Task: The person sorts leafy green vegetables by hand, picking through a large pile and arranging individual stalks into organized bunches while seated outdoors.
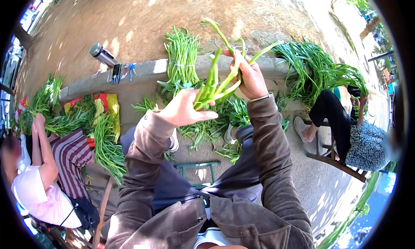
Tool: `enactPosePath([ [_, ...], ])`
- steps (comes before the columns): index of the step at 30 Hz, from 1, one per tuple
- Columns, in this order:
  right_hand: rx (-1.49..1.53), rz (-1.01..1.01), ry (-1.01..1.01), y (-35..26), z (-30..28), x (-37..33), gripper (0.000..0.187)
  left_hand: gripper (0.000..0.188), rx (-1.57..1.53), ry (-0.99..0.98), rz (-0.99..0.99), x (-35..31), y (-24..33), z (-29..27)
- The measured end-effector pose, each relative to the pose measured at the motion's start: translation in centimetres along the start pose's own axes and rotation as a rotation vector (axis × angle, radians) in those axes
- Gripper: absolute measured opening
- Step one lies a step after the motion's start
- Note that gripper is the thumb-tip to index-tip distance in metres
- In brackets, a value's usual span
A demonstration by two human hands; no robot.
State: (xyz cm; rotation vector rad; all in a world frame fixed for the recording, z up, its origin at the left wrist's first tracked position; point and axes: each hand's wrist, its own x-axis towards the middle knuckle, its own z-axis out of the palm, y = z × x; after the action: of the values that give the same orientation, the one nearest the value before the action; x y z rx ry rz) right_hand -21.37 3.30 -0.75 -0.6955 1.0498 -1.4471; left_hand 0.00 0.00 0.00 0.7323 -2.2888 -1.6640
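My left hand (pixel 183 109) is closed round the lower part of a few thick green vegetable stalks (pixel 211 78), which look like water spinach. Its thumb points right, and most of its fingers are hidden behind the stalks. My right hand (pixel 250 78) grips the same loose bunch higher up, with stalk ends sticking out at several angles above it. Below both hands, leafy greens (pixel 201 130) lie strewn on the ground between my feet. Just beyond the left hand, a tied bundle of stalks (pixel 182 54) rests across the low stone kerb, its leaves toward me.
On the kerb (pixel 147 72) at left are a steel flask (pixel 103 54), a phone (pixel 116 74) and keys (pixel 131 71). A large heap of greens (pixel 309 67) lies at right. People sit on either side; the left one handles greens near a red-yellow sack (pixel 113 108).
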Motion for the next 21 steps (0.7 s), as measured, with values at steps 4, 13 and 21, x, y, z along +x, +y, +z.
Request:
enactPosePath([
  [4,-0.002,-0.179,0.135,-0.7,0.3,0.0,0.032,0.035,-0.143,0.121,-0.171,0.0,0.0,0.0],
  [13,0.14,-0.332,0.076,-1.8,-0.1,0.0,0.038,0.032,-0.515,0.186,-0.204,1.2,0.0,0.3],
  [21,0.634,-0.167,-0.343,-2.6,-1.1,-0.7,0.023,0.046,-0.646,0.195,-0.088,1.0,-1.1,-0.6],
])
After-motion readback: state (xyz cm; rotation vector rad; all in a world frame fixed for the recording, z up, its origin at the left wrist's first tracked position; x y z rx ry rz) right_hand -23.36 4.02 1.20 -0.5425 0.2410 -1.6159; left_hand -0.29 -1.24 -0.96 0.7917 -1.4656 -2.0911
